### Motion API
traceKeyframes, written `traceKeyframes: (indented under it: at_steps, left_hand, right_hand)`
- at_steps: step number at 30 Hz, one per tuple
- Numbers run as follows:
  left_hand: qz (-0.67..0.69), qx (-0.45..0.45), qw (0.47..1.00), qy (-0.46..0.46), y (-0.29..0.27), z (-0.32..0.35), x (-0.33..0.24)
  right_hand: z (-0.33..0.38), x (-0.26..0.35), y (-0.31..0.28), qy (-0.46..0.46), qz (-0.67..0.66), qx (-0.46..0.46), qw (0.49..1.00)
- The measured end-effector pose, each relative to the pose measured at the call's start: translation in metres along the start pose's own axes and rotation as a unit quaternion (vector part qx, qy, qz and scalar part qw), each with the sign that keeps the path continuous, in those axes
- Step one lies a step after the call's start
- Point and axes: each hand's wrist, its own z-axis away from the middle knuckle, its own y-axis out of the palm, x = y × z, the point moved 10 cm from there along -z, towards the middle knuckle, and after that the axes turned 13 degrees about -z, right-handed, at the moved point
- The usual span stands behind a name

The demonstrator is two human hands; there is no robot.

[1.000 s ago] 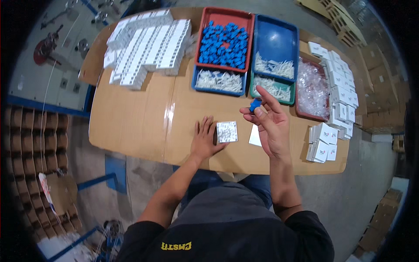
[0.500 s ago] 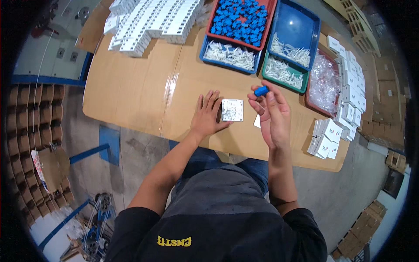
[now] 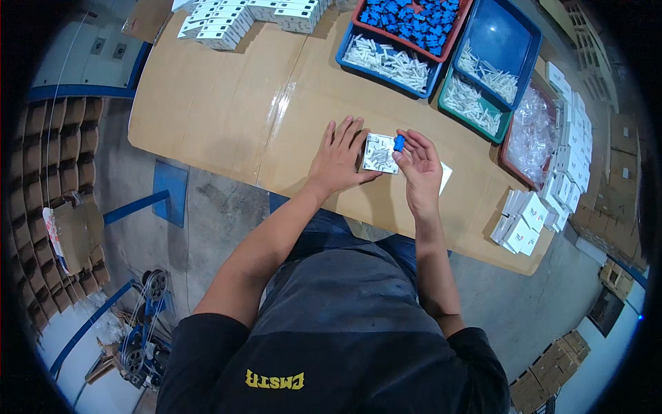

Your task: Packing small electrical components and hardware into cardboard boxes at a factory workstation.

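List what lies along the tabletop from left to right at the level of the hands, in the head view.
Left hand → square white plate → small blue plastic piece → right hand → stack of small white boxes.

Red tray (image 3: 463,21) of blue parts running off top edge. White box stacks (image 3: 234,17) cropping at top. Right hand (image 3: 418,169) covering part of white sheet (image 3: 445,176). Detail on square white plate (image 3: 380,153) reading too small. Grip on small blue part (image 3: 398,143) partly hiding it.
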Motion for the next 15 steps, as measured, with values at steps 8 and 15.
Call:
traceKeyframes:
  at_steps: [8,15]
  left_hand:
    - [0.003,-0.001,1.0,-0.001,0.0,-0.001,0.0]
    - [0.004,-0.005,1.0,-0.005,0.001,0.0,0.002]
  right_hand:
    - [-0.001,-0.019,0.003,0.088,-0.142,0.009,0.986]
    - [-0.002,-0.036,0.002,0.153,-0.346,-0.02,0.926]
